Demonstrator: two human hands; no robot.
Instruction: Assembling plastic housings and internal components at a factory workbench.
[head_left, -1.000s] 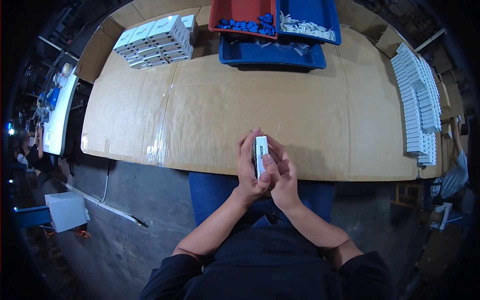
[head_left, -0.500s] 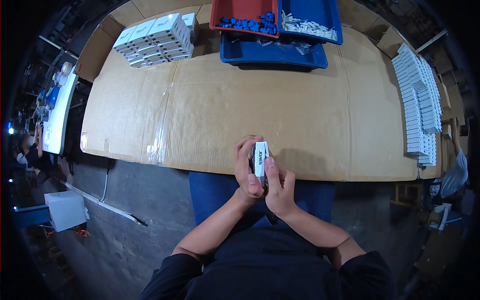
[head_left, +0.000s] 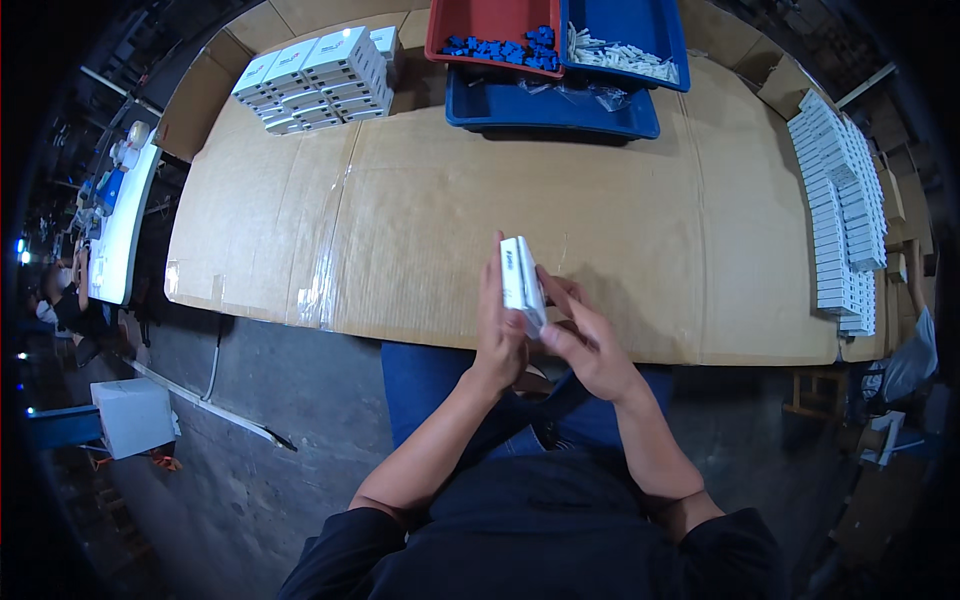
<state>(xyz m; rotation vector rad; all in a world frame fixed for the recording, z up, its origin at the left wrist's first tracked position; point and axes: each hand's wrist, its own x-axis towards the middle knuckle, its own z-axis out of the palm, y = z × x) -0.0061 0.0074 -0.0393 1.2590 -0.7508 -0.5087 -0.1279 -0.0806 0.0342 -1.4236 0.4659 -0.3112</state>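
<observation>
Above the near edge of the table, a small flat white box (head_left: 513,272) with dark print is held up and tilted. A lengthwise gap parts its visible side into two strips; whether this is one box or two pressed together I cannot tell. My left hand (head_left: 497,340) grips it from the left, thumb at its lower end and fingers upright behind it. My right hand (head_left: 595,350) is at its right side, fingers bent and somewhat apart, with the thumb and a fingertip at the box's edge. Part of the right fingers is hidden or blurred.
Stacked white boxes (head_left: 320,85) stand at the far left, with more piled white boxes (head_left: 835,215) along the right. A red tray (head_left: 437,35) of blue pieces and a blue tray (head_left: 680,60) of white pieces rest over another blue tray (head_left: 550,122). Cardboard (head_left: 430,220) covers the table.
Both hands have raised the box slightly away from me and turned it, so a different side shows. My right hand has loosened and shifted right, its fingers further apart.
</observation>
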